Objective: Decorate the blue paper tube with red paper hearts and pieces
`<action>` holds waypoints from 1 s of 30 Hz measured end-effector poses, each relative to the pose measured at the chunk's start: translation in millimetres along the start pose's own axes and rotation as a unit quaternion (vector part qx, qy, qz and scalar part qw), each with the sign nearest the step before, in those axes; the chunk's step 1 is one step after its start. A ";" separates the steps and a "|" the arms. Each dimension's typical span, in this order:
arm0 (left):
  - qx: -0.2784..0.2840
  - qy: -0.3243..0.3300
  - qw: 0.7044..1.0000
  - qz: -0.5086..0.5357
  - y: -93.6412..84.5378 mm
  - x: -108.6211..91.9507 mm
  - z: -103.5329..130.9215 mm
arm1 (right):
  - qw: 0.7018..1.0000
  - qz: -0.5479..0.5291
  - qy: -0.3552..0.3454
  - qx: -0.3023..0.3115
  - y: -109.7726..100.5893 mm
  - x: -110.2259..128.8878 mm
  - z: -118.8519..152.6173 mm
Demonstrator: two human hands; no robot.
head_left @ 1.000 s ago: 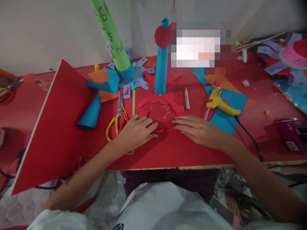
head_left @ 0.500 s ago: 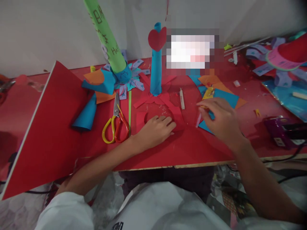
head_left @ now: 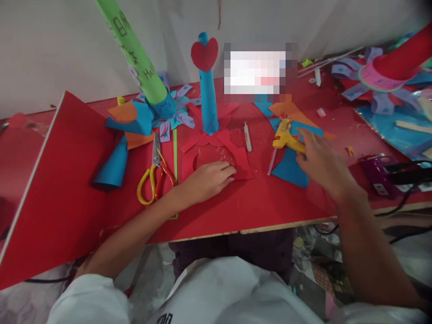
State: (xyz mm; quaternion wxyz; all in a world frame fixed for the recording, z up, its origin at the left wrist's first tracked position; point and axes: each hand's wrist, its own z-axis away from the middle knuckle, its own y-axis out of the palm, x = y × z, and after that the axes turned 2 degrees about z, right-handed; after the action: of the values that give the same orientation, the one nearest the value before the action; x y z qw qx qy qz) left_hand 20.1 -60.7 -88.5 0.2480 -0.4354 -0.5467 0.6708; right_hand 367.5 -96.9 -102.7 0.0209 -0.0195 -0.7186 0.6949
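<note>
The left hand (head_left: 214, 180) lies on the red paper piece (head_left: 243, 162), its fingers close together and slightly bent, near the front edge of the red counter (head_left: 216, 220). The right hand (head_left: 320, 162) has its curled fingers at the handle of the yellow glue gun (head_left: 286, 137) (whether they grip it, I cannot tell), which lies over blue paper (head_left: 290, 168).

Pale, loose short-sleeved shirt (head_left: 219, 292), wide sleeves (head_left: 89, 299), dark block lettering (head_left: 164, 319) across its front, dark purplish trousers (head_left: 232, 247)
</note>
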 end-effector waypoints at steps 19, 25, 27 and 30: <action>-0.097 0.014 0.982 -0.162 6.8 -8.4 6.3 | 0.989 0.015 0.134 -0.065 -0.7 22.8 -10.1; -0.096 -0.010 0.984 -0.153 9.0 -9.3 4.2 | 0.982 -0.037 0.127 -0.131 5.7 12.8 -6.6; -0.092 -0.011 0.985 -0.149 9.3 -8.4 4.9 | 0.979 -0.052 0.128 -0.147 8.5 10.7 -6.5; -0.096 -0.011 0.985 -0.140 8.6 -7.2 7.0 | 0.976 -0.075 0.107 -0.174 14.3 6.7 -6.9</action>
State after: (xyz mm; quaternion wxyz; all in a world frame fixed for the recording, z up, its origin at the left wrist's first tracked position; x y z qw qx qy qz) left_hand 19.0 -72.5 -94.2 0.2903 -0.3686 -0.6671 0.5787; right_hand 361.2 -89.1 -116.8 0.1462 -0.0431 -0.8214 0.5496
